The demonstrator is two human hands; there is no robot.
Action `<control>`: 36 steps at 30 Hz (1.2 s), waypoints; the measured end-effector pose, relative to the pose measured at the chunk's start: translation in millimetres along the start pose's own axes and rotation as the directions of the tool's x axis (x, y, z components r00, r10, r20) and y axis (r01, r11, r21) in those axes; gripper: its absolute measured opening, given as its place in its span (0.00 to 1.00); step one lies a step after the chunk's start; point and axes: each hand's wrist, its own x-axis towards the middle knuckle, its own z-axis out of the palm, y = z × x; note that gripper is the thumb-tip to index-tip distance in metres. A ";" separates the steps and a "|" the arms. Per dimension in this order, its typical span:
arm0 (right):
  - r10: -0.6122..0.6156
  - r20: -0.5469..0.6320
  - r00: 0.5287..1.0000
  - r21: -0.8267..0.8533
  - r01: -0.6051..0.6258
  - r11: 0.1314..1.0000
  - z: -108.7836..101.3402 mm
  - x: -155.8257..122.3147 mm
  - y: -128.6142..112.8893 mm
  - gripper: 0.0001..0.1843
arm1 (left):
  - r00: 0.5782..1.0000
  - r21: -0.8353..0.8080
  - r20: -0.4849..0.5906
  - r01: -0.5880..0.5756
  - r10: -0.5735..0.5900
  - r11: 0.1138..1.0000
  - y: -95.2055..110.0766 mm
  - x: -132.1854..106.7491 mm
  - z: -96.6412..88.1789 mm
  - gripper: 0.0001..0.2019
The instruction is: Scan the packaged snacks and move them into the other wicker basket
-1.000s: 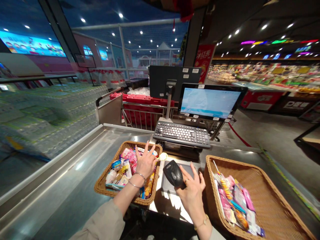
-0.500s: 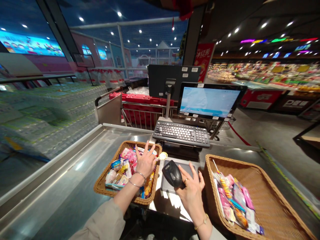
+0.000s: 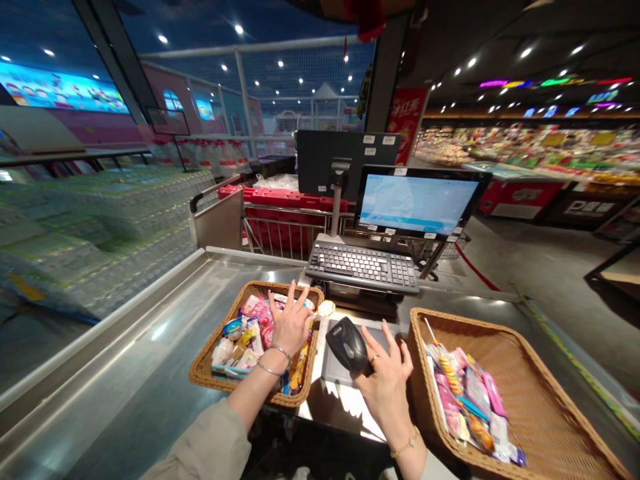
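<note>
My left hand (image 3: 290, 325) reaches into the left wicker basket (image 3: 216, 375), fingers spread over the small colourful snack packets (image 3: 243, 337) inside; I cannot see anything gripped in it. My right hand (image 3: 385, 380) holds a black handheld barcode scanner (image 3: 347, 345) above the grey pad (image 3: 333, 370) between the two baskets, thumb and palm around its handle while the other fingers fan out. The right wicker basket (image 3: 530, 373) holds several pink and multicoloured candy packets (image 3: 470, 400) along its left side.
A keyboard (image 3: 363, 265) and a lit touchscreen (image 3: 418, 203) stand behind the baskets on the steel checkout counter (image 3: 145, 373). A second monitor's back (image 3: 345, 160), red shopping carts (image 3: 280, 213) and stacked bottled water (image 3: 90, 227) lie beyond. A shop aisle runs off at right.
The left hand has shifted slightly within the left basket. The right hand has lifted the scanner a little and tilted it; otherwise nothing has moved.
</note>
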 end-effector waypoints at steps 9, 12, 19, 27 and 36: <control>-0.018 -0.087 0.996 0.008 0.019 1.000 -10.9 7.3 -16.7 0.13 | 0.989 -0.046 -0.113 0.094 -0.099 0.995 19.0 -2.5 -1.9 0.08; -0.029 -0.072 0.997 -0.012 0.029 1.000 -12.9 7.7 -19.8 0.14 | 0.983 -0.064 -0.146 0.099 -0.107 0.993 24.2 -2.7 0.3 0.08; -0.024 -0.064 0.998 -0.007 0.023 1.000 -15.5 6.5 -20.8 0.14 | 0.980 -0.069 -0.171 0.093 -0.104 0.993 28.3 -3.4 3.6 0.09; -0.062 -0.042 0.997 -0.033 0.061 0.998 -14.5 3.5 -18.0 0.17 | 0.975 -0.093 -0.188 0.101 -0.117 0.991 29.3 -2.8 3.3 0.08; -0.032 -0.117 0.993 -0.062 0.025 0.998 -13.3 2.6 -9.8 0.17 | 0.975 -0.081 -0.199 0.089 -0.104 0.993 31.1 0.1 3.4 0.09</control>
